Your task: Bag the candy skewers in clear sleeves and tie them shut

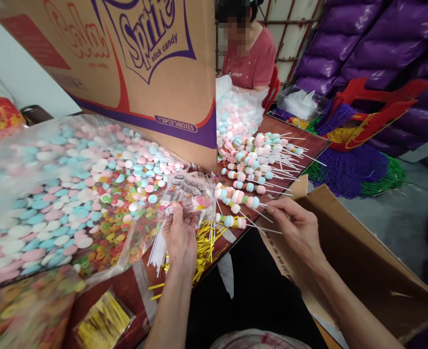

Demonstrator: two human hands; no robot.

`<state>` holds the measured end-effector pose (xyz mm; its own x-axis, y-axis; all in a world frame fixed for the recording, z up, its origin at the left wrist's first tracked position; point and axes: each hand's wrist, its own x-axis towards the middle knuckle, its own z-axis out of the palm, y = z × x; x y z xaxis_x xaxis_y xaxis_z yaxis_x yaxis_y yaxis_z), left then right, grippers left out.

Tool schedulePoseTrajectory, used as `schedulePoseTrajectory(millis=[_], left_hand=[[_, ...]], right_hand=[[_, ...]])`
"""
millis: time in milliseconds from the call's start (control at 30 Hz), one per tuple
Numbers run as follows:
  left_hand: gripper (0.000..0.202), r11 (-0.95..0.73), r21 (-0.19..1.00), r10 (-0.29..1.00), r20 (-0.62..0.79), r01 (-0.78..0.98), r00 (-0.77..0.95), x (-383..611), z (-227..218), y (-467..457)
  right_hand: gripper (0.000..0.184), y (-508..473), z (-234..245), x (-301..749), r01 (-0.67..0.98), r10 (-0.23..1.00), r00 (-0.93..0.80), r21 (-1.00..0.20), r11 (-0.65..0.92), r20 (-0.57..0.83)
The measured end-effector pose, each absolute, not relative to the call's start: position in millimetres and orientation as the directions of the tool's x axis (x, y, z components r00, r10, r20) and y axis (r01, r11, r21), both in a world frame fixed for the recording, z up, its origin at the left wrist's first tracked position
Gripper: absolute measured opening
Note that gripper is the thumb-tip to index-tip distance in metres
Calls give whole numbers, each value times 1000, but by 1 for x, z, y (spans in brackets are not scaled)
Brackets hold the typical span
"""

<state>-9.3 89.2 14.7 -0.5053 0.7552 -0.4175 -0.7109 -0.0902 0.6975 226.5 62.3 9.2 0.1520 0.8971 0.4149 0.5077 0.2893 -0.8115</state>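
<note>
My left hand [180,235] is closed on a small clear printed candy bag [200,201], above a pile of similar bags [185,184]. Pinched between the thumb and fingers of my right hand [301,225] is the white stick end of a marshmallow skewer [249,201], whose pink, blue and white pieces point left toward the bag. Another skewer [232,221] lies just below it on the table. White sticks [157,249] and gold twist ties [206,249] lie beside and under my left hand.
A big plastic sheet of marshmallows [54,213] and gummy rings [105,237] spreads at left. Behind stands a tall carton [134,97]. Several finished skewers [257,155] lie at the table's right edge, above an open cardboard box [366,252]. Across sits a person [250,58] in a red shirt.
</note>
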Motion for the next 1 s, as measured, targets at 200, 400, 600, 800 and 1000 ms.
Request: schedulePoseTrajectory(millis=[200,400,600,800,1000], left_hand=[[27,-105,694,752,-414,-712,-513,-9,15,85],[35,-95,713,755,-403,-695,-517,-10,13,82],[34,-101,786,826,-275,-610,-492,-6,15,76],[32,-100,841,858,-198,-532,-474,1,12,74],[32,-110,832,855,-199,-543,-478,10,6,72]], right_hand=[[11,45,24,210,424,886,160,-841,336,435],[12,43,21,212,492,856,110,-776,395,505],[14,39,21,211,527,830,0,-706,474,557],[9,35,15,202,557,837,-92,-669,492,539],[11,28,1,186,630,791,-201,-541,556,578]])
